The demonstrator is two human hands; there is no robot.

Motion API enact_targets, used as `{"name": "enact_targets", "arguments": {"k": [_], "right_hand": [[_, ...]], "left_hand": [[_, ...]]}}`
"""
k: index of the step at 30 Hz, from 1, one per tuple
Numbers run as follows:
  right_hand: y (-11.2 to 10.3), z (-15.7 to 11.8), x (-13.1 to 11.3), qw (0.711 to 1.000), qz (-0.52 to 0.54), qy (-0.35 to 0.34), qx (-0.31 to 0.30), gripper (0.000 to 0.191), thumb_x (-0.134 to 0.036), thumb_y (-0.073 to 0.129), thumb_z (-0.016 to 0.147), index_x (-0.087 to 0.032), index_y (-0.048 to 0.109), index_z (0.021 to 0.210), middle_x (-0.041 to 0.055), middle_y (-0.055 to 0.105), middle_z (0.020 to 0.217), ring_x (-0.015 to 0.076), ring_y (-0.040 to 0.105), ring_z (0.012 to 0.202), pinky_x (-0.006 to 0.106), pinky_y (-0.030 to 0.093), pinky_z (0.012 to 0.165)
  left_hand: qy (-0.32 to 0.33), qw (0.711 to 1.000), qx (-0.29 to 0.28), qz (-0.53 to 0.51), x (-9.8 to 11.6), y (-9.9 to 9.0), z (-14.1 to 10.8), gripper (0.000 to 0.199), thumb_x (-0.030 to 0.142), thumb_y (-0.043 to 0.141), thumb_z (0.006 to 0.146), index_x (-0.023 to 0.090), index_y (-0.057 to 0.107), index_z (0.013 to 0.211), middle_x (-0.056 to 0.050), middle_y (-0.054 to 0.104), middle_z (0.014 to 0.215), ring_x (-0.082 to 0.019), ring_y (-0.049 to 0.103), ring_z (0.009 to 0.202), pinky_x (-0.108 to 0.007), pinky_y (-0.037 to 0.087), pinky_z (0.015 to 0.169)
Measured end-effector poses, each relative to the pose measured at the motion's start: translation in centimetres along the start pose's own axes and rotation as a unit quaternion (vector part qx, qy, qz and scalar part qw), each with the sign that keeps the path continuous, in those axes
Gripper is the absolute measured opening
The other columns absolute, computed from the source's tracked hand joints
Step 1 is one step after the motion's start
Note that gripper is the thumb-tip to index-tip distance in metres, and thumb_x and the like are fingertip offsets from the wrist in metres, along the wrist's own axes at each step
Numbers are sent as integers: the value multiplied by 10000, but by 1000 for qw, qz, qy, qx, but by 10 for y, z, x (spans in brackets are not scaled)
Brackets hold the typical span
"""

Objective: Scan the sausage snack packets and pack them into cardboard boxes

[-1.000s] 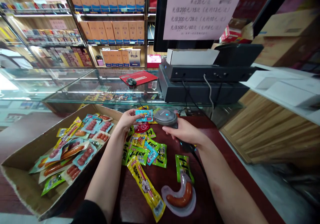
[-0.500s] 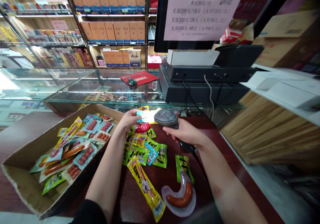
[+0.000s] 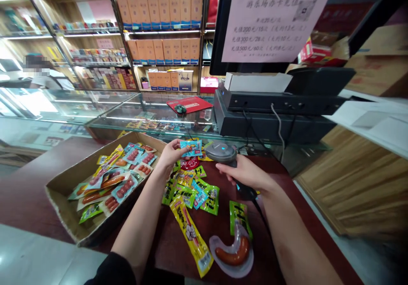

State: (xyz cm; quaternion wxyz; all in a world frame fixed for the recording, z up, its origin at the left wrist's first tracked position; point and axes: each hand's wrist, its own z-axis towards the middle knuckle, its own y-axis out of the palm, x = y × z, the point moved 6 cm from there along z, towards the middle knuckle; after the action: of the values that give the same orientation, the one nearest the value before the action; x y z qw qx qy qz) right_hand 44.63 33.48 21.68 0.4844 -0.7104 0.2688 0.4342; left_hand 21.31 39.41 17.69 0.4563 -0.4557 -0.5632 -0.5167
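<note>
My left hand (image 3: 172,153) pinches a small blue snack packet (image 3: 191,148) by its left end. My right hand (image 3: 244,170) is wrapped round the handle of a grey barcode scanner (image 3: 220,152), whose head is just right of the packet, not touching it. Under and in front of my hands lie green packets (image 3: 210,198), a red one (image 3: 190,163), a long yellow packet (image 3: 191,234) and a curved sausage in clear plastic (image 3: 232,253). At the left, a cardboard box (image 3: 60,217) holds several packaged sausages.
Behind the dark red table (image 3: 159,255) stand a glass counter (image 3: 117,111) with a mouse (image 3: 180,109) on a red mat, and a black cash drawer (image 3: 274,125) below a monitor. A cable hangs from the scanner. A person (image 3: 47,79) is at the far left.
The view has shifted, so more of the shelves and the person show. The bright light on the blue packet is gone, and a blue light shows on the scanner. Both hands keep their holds.
</note>
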Motion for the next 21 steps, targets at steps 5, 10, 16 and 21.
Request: {"name": "enact_targets", "arguments": {"k": [5,10,16,21], "right_hand": [[1,-5,-8,999,-13,-32,-7,415,-581,704,790,-194,555,773,-26,563,534,122,523,437,248,416,458],[3,-6,-12,998,-18,-53,-15,432,-600,687,803,-187,566,769,-22,555,518,122,516,434,247,395,457],[7,-4,-10,998,-11,-55,-15,436,-605,700,794,-188,574,794,-19,564,539,123,506,435,249,391,447],[6,-2,-8,998,-14,-55,-10,447,-616,702,786,-188,573,770,-15,561,526,125,509,437,249,394,448]], "left_hand": [[46,996,72,5,33,-58,-39,485,355,915,552,157,604,868,-8,702,788,-149,690,698,-259,593,609],[60,983,171,18,63,-135,-88,538,352,932,550,149,589,911,-37,722,825,-161,717,661,-280,611,636],[47,973,222,47,77,-173,-123,593,390,924,581,153,610,1024,-66,727,880,-177,732,701,-236,585,568],[76,972,210,71,82,-147,-115,570,399,902,619,143,626,1047,-74,708,896,-195,734,767,-254,602,584]]}}
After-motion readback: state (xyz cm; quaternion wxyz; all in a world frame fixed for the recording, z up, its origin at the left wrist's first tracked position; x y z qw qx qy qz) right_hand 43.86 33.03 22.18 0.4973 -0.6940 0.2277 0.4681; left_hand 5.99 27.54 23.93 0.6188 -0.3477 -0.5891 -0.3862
